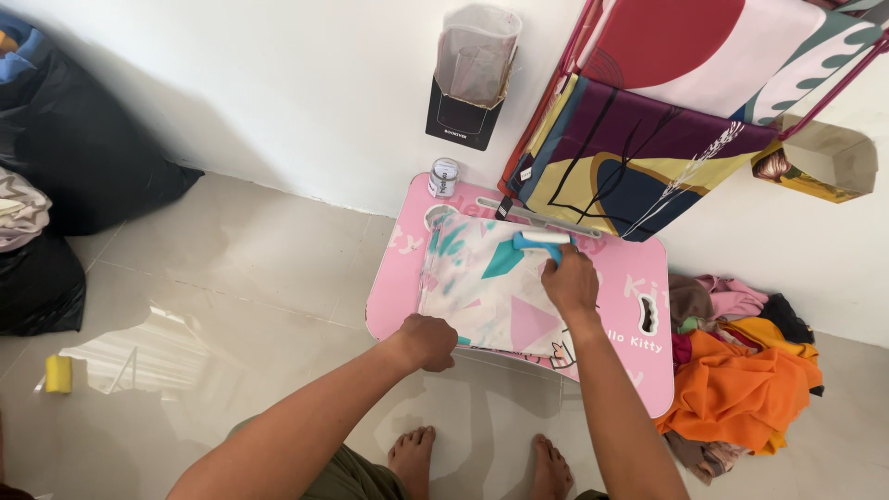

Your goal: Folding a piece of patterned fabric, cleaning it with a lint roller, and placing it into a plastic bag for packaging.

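A thin, soft white cloth printed with teal streaks and pink triangles (482, 282) is spread flat over a low pink plastic table with rounded corners (394, 282), which stands on a glossy pale tiled floor (231, 268). The near edge of the cloth is pinned by the left hand (428, 341), whose arm is stretched forward with the wrist bent down and the fingers curled shut into a loose fist on the fabric. A small blue hand tool with a white top (540, 243) is gripped by the right hand (570, 281) at the far edge of the cloth; the fingers are wrapped closed around its handle, and the forearm runs nearly straight up from the body. A small cylindrical jar with a white label (444, 178) is seen at the table's far left corner. A crumpled heap of orange, pink and dark clothes (741, 370) lies just beside the table on the right. A smooth panel of fabric patterned in maroon, yellow and navy (630, 157) hangs from a pink frame against the white wall.
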